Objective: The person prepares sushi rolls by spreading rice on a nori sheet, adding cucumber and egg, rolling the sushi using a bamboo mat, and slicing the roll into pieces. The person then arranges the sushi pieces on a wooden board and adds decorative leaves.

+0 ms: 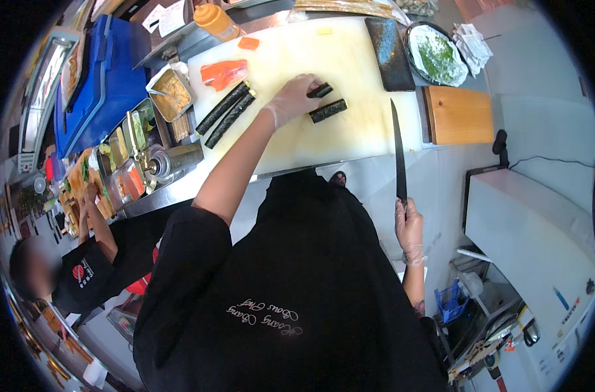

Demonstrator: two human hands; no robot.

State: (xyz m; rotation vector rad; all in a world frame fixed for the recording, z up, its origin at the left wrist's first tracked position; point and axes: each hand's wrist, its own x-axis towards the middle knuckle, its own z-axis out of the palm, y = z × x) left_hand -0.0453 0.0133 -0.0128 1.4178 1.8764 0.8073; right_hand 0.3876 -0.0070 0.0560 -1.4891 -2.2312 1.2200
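Observation:
My left hand (295, 100), in a clear plastic glove, has its fingers around a short nori-wrapped sushi roll (321, 90) on the white cutting board (366, 127). A second short roll (328, 111) lies just below it. My right hand (410, 226), gloved too, grips a long slim knife (399, 152) by its handle. The dark blade points away from me and its tip reaches over the board's right part. Two uncut long nori rolls, an upper one (223, 108) and a lower one (230, 121), lie side by side on the board's left.
Left on the board are a salmon fillet (224, 73) and a smaller orange piece (249, 43). A squeeze bottle (216, 23), a metal tub (171, 95) and a torch canister (180, 159) flank it. Right stand a dark tray (389, 54) and a green-filled bowl (435, 55). A co-worker (89, 264) works leftward.

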